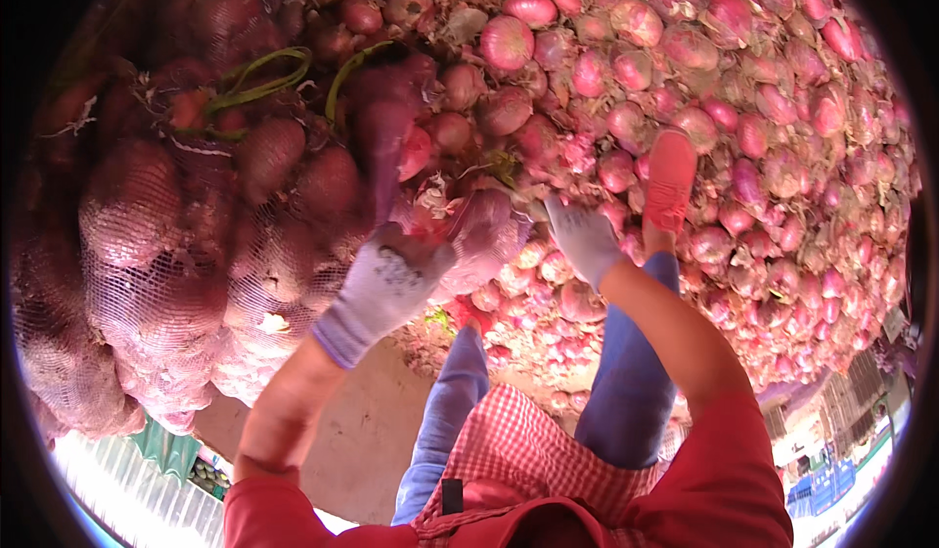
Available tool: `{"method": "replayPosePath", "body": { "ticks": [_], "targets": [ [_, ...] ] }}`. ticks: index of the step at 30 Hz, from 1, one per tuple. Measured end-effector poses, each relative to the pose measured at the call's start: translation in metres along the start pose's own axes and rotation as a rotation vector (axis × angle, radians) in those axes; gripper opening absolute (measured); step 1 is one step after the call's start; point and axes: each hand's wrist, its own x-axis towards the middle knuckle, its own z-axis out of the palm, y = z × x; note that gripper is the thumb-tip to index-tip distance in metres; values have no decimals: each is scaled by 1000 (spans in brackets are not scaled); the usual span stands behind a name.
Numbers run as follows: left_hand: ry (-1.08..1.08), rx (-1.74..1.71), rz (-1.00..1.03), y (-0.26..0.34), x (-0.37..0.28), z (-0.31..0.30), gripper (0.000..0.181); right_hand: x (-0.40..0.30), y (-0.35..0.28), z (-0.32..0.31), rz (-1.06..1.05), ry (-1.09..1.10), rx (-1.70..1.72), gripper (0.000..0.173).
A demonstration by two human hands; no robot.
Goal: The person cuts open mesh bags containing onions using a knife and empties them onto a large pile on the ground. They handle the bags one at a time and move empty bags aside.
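My left hand (pixel 403 273), in a white knitted glove with dark print on its back, grips the rim of a purple mesh bag (pixel 488 236). The bag's mouth gapes beside the hand, and some of the mesh rises blurred above it. My right hand (pixel 583 236), gloved the same way, reaches down to the heap of red onions (pixel 689 49) just right of the bag. Its fingertips point toward the bag's far edge. The palm side is hidden, so I cannot tell whether it holds an onion.
Filled mesh sacks of onions (pixel 154 255) stand close together on the left, with green ties (pixel 271 71) on top. My red shoe (pixel 669 174) rests among the onions. Bare floor (pixel 367 431) shows between the sacks and my leg. A blue crate (pixel 821 486) stands far right.
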Motion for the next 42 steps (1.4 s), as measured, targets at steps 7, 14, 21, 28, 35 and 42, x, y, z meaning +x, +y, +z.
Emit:
{"method": "replayPosePath", "body": {
  "ticks": [7, 14, 21, 28, 35, 42],
  "targets": [
    [177, -362, -8, -10, -24, -6, 14, -37, 27, -79, 194, 121, 110, 30],
    [100, -280, 127, -13, -43, -13, 14, 12, -25, -66, 174, -170, 204, 37],
    [-170, -166, 117, 10, -36, -37, 30, -1, -41, 107, 294, -251, 196, 37],
    [80, 55, -85, 22, -81, -53, 46, -172, -131, -218, 272, -60, 366, 45],
    [144, -262, -130, 85, -102, -119, 35, -193, -93, -281, 380, 347, 1444, 22],
    [494, -1093, -460, 6, -1, -115, 29, -100, 42, -245, 438, 751, 1088, 40]
  ]
}}
